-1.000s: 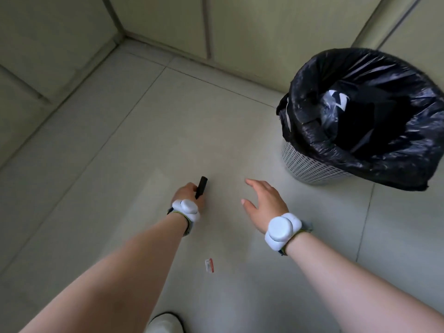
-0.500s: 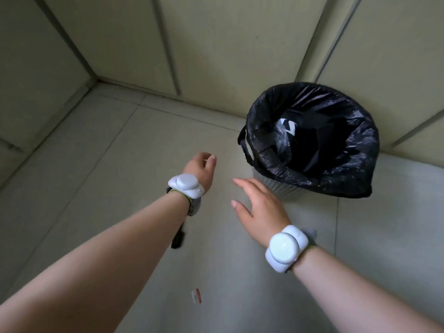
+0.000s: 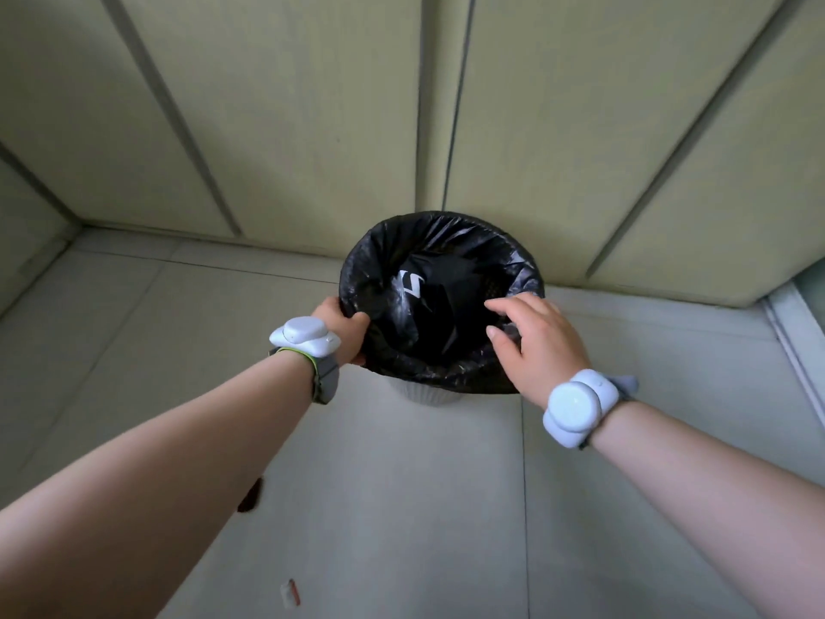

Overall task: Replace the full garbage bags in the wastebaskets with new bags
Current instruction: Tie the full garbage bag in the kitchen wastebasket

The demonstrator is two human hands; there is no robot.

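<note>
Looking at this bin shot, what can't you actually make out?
Head view only:
- Wastebasket: mostly hidden by the garbage bag's overhanging rim.
- Bag contents: too dark, just a white mark.
- Left hand: fingertips hidden under the rim.
- Dark object on floor: half covered by the left forearm.
- Red-and-white scrap: too small to identify.

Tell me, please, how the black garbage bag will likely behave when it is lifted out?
Probably floppy: the black garbage bag is thin, wrinkled film. Likely slippery, given its glossy sheen. Folded over the rim, it may drag the wastebasket up.
</note>
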